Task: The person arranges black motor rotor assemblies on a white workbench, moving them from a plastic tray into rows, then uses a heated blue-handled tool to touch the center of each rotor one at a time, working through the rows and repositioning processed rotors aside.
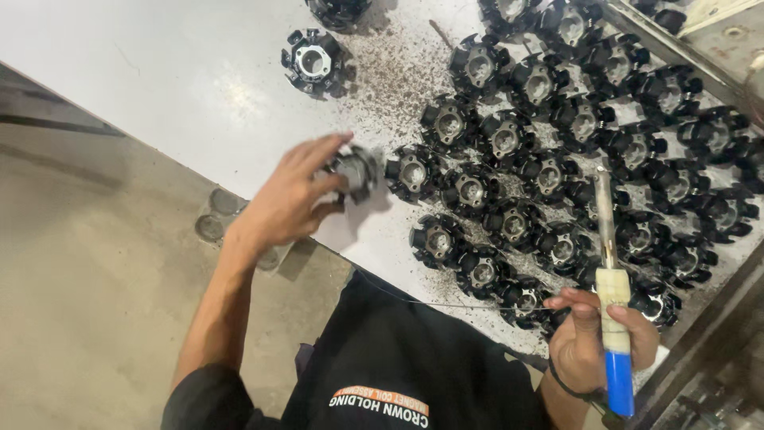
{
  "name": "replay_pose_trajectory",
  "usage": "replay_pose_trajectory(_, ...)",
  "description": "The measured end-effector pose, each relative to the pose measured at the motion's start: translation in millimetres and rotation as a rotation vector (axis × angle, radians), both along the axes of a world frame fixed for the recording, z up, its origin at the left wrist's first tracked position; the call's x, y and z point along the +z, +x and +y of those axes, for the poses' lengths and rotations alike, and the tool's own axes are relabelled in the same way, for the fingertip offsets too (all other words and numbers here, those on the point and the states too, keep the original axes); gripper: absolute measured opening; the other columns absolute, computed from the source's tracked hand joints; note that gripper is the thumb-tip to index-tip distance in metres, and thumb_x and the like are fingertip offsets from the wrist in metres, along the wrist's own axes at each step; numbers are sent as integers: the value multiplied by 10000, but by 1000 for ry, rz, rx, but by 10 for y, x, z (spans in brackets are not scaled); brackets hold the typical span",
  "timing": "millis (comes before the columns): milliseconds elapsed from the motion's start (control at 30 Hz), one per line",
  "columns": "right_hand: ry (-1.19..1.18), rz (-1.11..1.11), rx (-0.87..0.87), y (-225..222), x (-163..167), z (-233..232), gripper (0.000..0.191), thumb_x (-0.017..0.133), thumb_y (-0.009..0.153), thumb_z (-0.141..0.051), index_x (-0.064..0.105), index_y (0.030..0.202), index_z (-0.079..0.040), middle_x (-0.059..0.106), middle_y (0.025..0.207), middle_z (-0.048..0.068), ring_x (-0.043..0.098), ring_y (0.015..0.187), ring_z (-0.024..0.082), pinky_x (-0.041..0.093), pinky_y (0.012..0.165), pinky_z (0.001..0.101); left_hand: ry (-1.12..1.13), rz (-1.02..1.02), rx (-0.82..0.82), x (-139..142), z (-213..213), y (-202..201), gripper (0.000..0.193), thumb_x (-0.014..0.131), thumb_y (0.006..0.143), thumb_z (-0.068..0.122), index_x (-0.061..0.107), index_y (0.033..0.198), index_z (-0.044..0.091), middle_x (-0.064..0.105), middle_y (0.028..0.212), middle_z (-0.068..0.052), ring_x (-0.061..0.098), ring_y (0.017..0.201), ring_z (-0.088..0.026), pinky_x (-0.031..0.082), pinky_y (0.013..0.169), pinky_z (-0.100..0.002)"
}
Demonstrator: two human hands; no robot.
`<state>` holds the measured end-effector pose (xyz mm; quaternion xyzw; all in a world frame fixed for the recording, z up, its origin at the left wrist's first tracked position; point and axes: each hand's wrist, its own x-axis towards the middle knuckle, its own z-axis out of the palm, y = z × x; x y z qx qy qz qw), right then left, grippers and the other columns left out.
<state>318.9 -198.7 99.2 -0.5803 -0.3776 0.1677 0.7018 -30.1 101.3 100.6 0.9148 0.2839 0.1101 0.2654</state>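
My left hand [290, 195] grips a black star-shaped part with a metal hub [356, 169], held just above the white table [159, 72] near its front edge. The part is blurred. My right hand [593, 338] is closed around a tool with a blue and white handle [614, 334]; its thin metal shaft [605, 211] points away from me over the rows of parts. Several identical black star-shaped parts [509, 143] lie packed together on the right half of the table, the closest one [414, 173] right beside the held part.
One part [313, 60] sits alone at the far left, another [338, 9] at the top edge. Dark metal grit [390, 80] is scattered around them. A metal frame [676, 52] borders the table on the right. Bare concrete floor [87, 263] lies left.
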Motion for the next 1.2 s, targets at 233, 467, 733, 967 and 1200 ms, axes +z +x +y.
replay_pose_trajectory(233, -3, 16, 77, -27, -18, 33, 264, 681, 1122, 40, 504, 1272, -84, 696, 930, 254, 739, 812, 314, 636, 642, 408, -160, -68, 43, 92, -577, 86, 490, 894, 634, 217, 748, 1081, 78, 456, 1516, -204, 479, 1326, -419, 439, 1073, -495)
replay_pose_trajectory(467, -16, -26, 58, -15, -3, 15, 264, 673, 1109, 42, 504, 1269, -83, 694, 926, 266, 745, 809, 319, 639, 629, 417, -232, -132, 111, -112, -733, 312, 496, 916, 634, 315, 751, 1037, 79, 507, 1381, -243, 503, 1187, -391, 487, 987, -499)
replay_pose_trajectory(733, -23, 0, 63, -31, 2, 64, 268, 674, 1103, 42, 503, 1272, -76, 692, 941, 272, 745, 818, 335, 639, 660, 424, 373, -61, 703, -488, 704, 572, 522, 894, 849, 381, 673, 1088, -27, 358, 1505, -319, 372, 1371, -506, 393, 1098, -596)
replay_pose_trajectory(967, -45, -9, -14, -71, 34, 179, 286, 667, 1090, 60, 480, 1263, -69, 637, 969, 261, 727, 801, 345, 606, 682, 438, 327, 46, 372, -559, 846, 949, 514, 849, 706, 135, 750, 1205, 210, 319, 1579, -250, 326, 1419, -509, 351, 1113, -613)
replay_pose_trajectory(1200, -64, 5, 10, -107, 98, 255, 302, 646, 1056, 56, 466, 1261, -73, 662, 956, 276, 725, 792, 356, 630, 678, 449, 4, -120, 225, -629, 1106, 1417, 544, 874, 756, 102, 698, 1269, 152, 382, 1608, -215, 458, 1447, -421, 398, 1248, -498)
